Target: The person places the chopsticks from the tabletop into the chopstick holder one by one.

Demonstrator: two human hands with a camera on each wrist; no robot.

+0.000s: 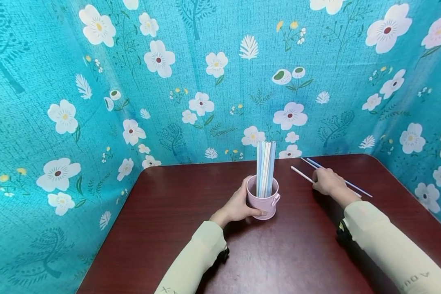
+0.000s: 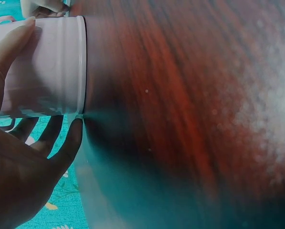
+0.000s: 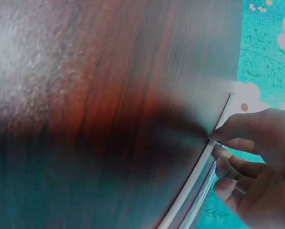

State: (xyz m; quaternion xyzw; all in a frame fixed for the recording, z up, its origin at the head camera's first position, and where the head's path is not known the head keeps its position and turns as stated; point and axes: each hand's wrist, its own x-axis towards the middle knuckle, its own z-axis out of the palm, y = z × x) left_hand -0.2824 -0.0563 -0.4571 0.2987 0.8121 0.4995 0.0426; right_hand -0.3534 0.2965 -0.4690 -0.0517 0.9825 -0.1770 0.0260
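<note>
A small pink bucket (image 1: 263, 206) with side handles stands upright on the table, holding several thin straw-like sticks (image 1: 266, 167) in white and pale blue. My left hand (image 1: 239, 204) grips it from the left, thumb across the front and fingers round the far side; the left wrist view shows the bucket wall (image 2: 47, 67) close up. Over to the right, my right hand (image 1: 328, 181) pinches a white stick (image 1: 301, 174) lying on the table, between thumb and fingertips (image 3: 218, 136). Beside it lie a blue stick (image 1: 358, 189) and another pale one, partly hidden by the hand.
The dark red-brown wooden table (image 1: 191, 192) has a glossy top. A turquoise floral cloth (image 1: 191, 81) hangs behind it and along both sides, close to the table's edges.
</note>
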